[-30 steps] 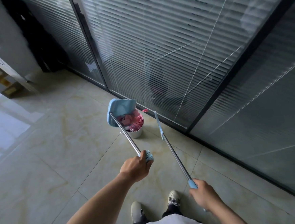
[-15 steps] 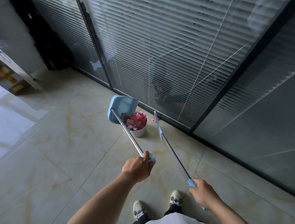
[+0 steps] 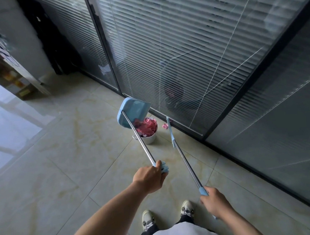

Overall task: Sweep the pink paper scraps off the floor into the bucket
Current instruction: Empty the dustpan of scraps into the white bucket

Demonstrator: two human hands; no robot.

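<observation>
A small white bucket (image 3: 150, 138) stands on the tiled floor near the glass wall, heaped with pink paper scraps (image 3: 147, 126). My left hand (image 3: 149, 179) grips the long metal handle of a blue dustpan (image 3: 132, 110), which is tipped up over the bucket's left rim. My right hand (image 3: 213, 201) holds the blue grip of a thin blue broom (image 3: 170, 132), whose head stands on the floor just right of the bucket. One pink scrap (image 3: 164, 125) lies on the floor beside the broom head, close to the wall.
A glass partition with blinds (image 3: 191, 49) runs along the right and back. Dark objects (image 3: 56, 51) lean in the far corner, and a cabinet with boxes (image 3: 16, 80) stands at the left. My shoes (image 3: 148, 220) are at the bottom.
The dustpan has tilted further up above the bucket, and the view has shifted. A pink scrap now shows on the floor by the broom head. Both hands keep their grips.
</observation>
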